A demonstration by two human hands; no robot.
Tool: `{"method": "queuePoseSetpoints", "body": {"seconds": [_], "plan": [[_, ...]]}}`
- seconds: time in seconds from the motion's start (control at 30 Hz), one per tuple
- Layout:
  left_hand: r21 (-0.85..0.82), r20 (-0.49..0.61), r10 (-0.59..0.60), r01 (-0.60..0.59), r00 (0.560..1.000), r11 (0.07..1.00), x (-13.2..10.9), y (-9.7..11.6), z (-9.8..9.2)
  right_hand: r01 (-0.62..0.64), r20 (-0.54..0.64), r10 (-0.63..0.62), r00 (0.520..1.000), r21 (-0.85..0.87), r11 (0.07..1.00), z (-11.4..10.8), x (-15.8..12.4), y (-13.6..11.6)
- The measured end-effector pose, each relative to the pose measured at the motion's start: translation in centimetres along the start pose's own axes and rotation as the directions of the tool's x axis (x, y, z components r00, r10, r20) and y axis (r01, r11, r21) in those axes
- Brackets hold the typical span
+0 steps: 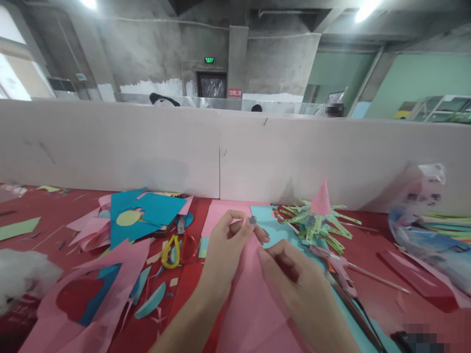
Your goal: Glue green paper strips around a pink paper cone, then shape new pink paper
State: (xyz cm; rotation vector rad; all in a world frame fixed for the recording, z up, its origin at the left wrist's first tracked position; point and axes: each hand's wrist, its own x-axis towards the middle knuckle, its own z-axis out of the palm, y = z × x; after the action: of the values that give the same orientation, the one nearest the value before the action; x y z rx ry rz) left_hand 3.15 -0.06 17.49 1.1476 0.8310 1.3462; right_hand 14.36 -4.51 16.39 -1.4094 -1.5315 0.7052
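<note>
While pink paper (250, 299) runs toward the near edge of the counter (368, 250), its tip is pinched by left hand (227, 250), its side by right hand (296, 274).

There are two hands (225, 245) (294, 277), one cone (321, 200), one glue gun (342, 270).

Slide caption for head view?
Left hand and right hand hold a pink paper sheet over a red table, near a pink paper cone on yellow-green strips and a pink glue gun.
</note>
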Motion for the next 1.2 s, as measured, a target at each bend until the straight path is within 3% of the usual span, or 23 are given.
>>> {"method": "queuePoseSetpoints", "body": {"seconds": [0.2, 0.63, 0.9, 1.2], "plan": [[-0.009, 0.034, 0.026, -0.026, 0.999, 1.0, -0.4, -0.1, 0.0, -0.029, 0.016, 0.029, 0.999, 0.054, 0.998, -0.2, 0.1, -0.2], [0.108, 0.114, 0.081, -0.093, 0.99, 0.99, 0.0, 0.2, -0.8, 0.072, -0.024, -0.072, 0.997, -0.004, 0.997, 0.0, 0.8, 0.8], [0.186, 0.059, 0.11, -0.119, 0.992, 0.975, 0.0, -0.1, -1.0, 0.112, -0.044, -0.114, 0.992, -0.044, 0.993, 0.1, 0.8, 0.6], [0.231, 0.021, 0.163, -0.163, 0.986, 0.959, -0.7, 0.6, -0.9, 0.128, 0.038, -0.127, 0.991, -0.005, 0.992, -0.4, 0.6, 0.3]]}}
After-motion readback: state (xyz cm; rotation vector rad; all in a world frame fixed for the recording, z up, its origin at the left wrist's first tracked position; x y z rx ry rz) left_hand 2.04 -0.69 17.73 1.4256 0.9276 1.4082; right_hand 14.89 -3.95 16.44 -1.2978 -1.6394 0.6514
